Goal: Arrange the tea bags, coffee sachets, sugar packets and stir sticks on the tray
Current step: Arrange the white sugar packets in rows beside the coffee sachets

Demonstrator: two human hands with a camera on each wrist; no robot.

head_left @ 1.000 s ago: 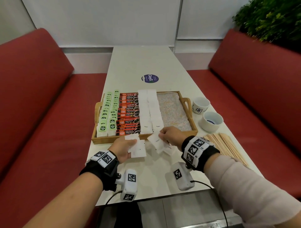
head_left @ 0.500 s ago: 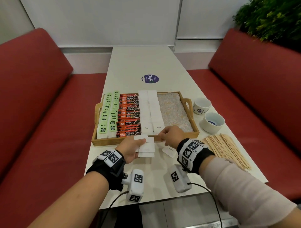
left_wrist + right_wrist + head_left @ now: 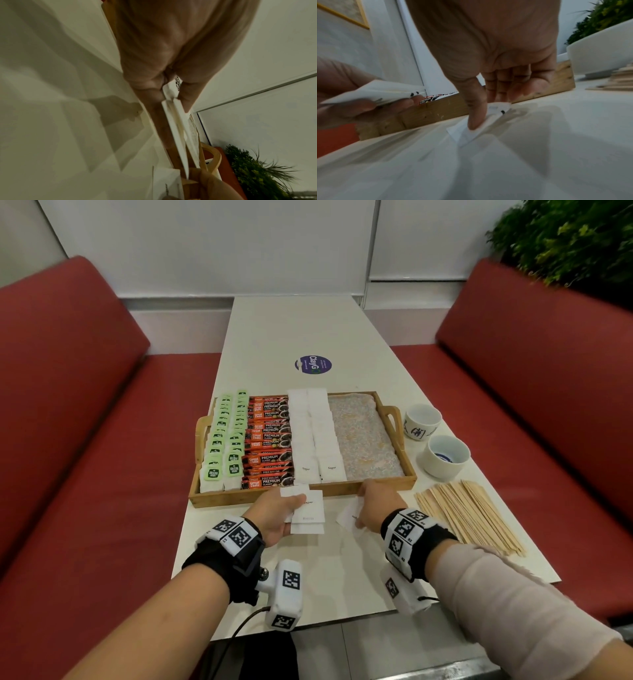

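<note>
A wooden tray holds rows of green tea bags, red coffee sachets and white sugar packets; its right part is bare. Just in front of the tray my left hand pinches a small stack of sugar packets between thumb and fingers, seen edge-on in the left wrist view as the stack. My right hand is down on a loose sugar packet on the table. Its thumb presses the packet and the curled fingers meet the far edge. Stir sticks lie to the right.
Two white cups stand right of the tray, behind the stir sticks. A round blue sticker marks the table beyond the tray. Red benches flank the table, and a green plant fills the far right corner.
My right hand brought a packet to the left hand's stack, then drew back to the right onto the loose packet on the table. The left hand's stack has grown.
</note>
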